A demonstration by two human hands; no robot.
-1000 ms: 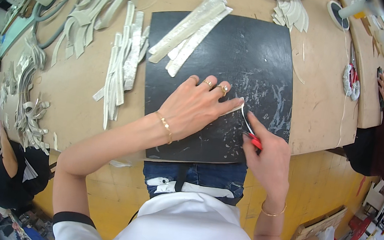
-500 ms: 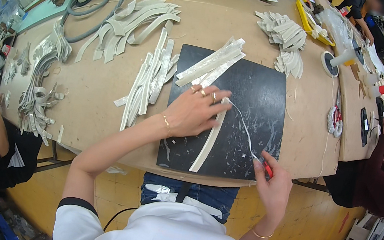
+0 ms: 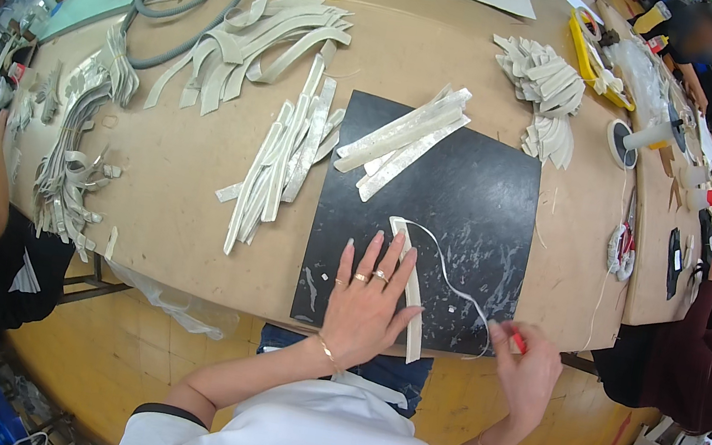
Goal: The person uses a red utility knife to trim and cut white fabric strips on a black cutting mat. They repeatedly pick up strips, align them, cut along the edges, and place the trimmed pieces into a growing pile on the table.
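Note:
My left hand (image 3: 366, 303) lies flat with its fingers spread, pressing on a narrow cream strip (image 3: 413, 320) on the black mat (image 3: 480, 205). The strip's near end juts toward the front edge of the mat. From its far end a thin white cord (image 3: 447, 268) curves across the mat toward my right hand (image 3: 526, 369). That hand is closed around a small red-handled tool (image 3: 519, 343), whose working end I cannot make out. Beyond my left hand, several loose cream strips (image 3: 402, 137) lie stacked on the mat.
Bundles of pale strips lie left of the mat (image 3: 280, 145), farther left (image 3: 69, 149) and at the back right (image 3: 542, 80). A cord spool (image 3: 644, 138), red-handled scissors (image 3: 621, 251) and a yellow tray (image 3: 600, 61) are on the right. Co-workers sit at both sides.
My left hand has slid nearer to me and flattened out on the strip. The strip has shifted toward me, its far end now leaning left. My right hand has moved back and to the right.

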